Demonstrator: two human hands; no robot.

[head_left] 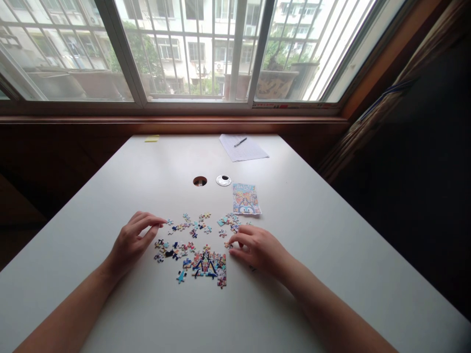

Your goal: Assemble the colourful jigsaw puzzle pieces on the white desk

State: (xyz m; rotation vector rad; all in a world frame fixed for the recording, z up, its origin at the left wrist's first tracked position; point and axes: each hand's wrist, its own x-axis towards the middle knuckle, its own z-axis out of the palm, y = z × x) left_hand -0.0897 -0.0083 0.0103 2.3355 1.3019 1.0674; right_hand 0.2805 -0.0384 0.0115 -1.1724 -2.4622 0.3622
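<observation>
A partly joined jigsaw puzzle [208, 264] lies on the white table, its picture dense and colourful with dark blue shapes. My right hand [259, 249] is to the right of it, thumb and fingers closed around a small jigsaw piece [228, 244] just off the joined part's upper right corner. Left of the loose pieces, my left hand [134, 240] has its thumb and forefinger pinched together; whether a piece is between the tips is too small to tell. A light blue piece [170, 222] lies just beyond those fingertips. Loose pieces [176, 250] spread above and left of the joined part.
Behind the pieces lies a picture sheet [246, 199]. A round hole [199, 181] opens in the table [110, 196], with a silvery cover [223, 180] beside it. Farther back are paper sheets [246, 151], a pen [240, 142] and yellow sticky notes [151, 138], below a barred window.
</observation>
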